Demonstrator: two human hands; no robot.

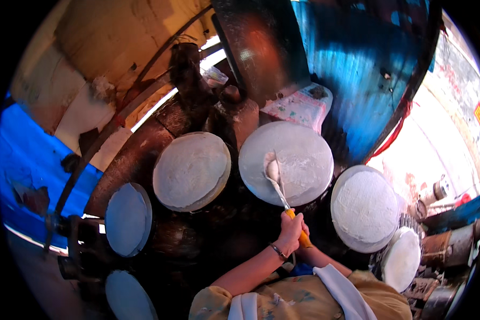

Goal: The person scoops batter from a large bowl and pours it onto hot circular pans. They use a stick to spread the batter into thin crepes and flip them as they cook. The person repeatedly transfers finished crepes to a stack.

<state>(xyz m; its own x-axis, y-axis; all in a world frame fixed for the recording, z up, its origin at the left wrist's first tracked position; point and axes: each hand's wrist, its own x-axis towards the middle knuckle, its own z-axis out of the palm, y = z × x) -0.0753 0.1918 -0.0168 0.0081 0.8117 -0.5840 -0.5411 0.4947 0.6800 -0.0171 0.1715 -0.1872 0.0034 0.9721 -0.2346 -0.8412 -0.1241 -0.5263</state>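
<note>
My left hand [289, 234], with a dark bracelet at its wrist, is closed around the yellow handle of a long metal ladle [279, 188]. The ladle's batter-coated bowl rests on or just above the middle of a round pan covered in pale batter [310, 160]. A thin straight edge shows along the bowl; I cannot tell whether it belongs to the ladle. My right forearm [325, 260] reaches in to the handle's lower end. The right hand [306, 249] is mostly hidden behind the left hand and the handle, so its fingers do not show.
More round pans with pale layers curve around me: one left of centre [192, 170], one farther left [128, 220], one lower left [128, 296], one on the right [365, 209]. A pale disc [401, 260] leans on the right, near rusty cans [450, 248]. A patterned cloth [304, 106] lies behind.
</note>
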